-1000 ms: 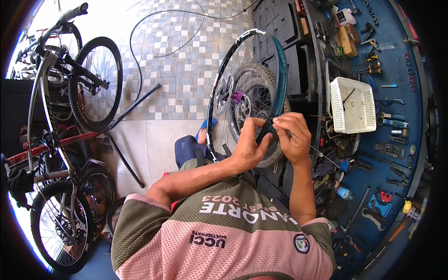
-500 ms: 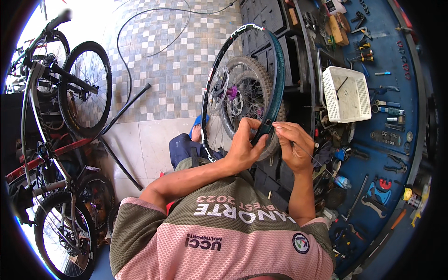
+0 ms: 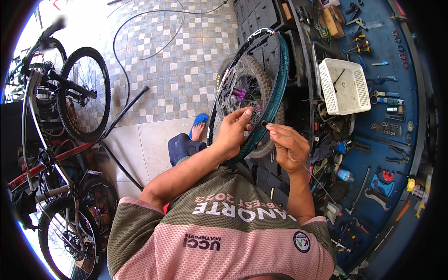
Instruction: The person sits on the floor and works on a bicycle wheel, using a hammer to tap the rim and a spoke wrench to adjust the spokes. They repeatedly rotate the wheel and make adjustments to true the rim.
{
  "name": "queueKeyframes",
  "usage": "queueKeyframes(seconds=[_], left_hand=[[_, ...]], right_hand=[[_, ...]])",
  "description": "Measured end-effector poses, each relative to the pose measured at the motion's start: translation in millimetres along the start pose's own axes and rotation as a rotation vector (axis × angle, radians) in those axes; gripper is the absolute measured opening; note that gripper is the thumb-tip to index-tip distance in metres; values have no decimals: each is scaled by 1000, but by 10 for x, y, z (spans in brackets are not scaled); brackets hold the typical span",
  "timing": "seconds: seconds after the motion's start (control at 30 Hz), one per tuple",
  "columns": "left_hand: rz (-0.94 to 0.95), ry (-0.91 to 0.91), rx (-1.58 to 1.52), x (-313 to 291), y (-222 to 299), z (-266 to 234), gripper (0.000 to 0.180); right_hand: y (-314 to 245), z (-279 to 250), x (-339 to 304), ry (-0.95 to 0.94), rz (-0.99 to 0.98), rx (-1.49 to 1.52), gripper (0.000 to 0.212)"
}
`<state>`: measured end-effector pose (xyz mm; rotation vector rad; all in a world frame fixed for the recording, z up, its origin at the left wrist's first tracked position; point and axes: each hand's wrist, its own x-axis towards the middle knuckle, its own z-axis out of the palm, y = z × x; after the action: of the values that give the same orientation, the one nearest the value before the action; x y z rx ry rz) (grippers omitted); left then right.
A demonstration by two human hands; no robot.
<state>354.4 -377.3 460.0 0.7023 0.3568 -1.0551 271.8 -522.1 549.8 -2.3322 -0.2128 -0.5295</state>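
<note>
A bicycle wheel [image 3: 281, 77] with teal tape inside its black rim and a purple hub [image 3: 239, 93] stands tilted before my lap. My left hand [image 3: 234, 133] is at the rim's inner side, fingers bent together; what they pinch is hidden. On the other side, my right hand [image 3: 290, 145] is closed, thumb and index fingertips at the rim tape beside a small dark ring-shaped spot [image 3: 264, 123]. A thin spoke [image 3: 317, 179] runs out of the right hand down toward the bench. Any small part at its fingertips is too small to tell.
A second wheel with a knobbly tyre [image 3: 265, 77] stands behind, against black drawers [image 3: 259, 23]. To the right, a white basket [image 3: 347, 109] sits by a blue tool board [image 3: 396, 100]. Bicycles [image 3: 86, 93] on the left stand near a black pole [image 3: 125, 112]. A cable lies on the tiles.
The wheel has turned and tilted slightly, showing more teal tape. My left hand has slid off its grip over the rim to the inner side. The right hand has shifted slightly left.
</note>
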Motion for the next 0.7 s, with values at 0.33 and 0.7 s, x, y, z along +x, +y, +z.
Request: queueKeyframes(seconds=[0.33, 0.7], left_hand=[[-146, -81, 16, 179, -32, 36, 26], [-103, -68, 218, 116, 140, 96, 33]], right_hand=[[-106, -104, -65, 36, -27, -40, 23], [-700, -633, 9, 407, -69, 83, 17]])
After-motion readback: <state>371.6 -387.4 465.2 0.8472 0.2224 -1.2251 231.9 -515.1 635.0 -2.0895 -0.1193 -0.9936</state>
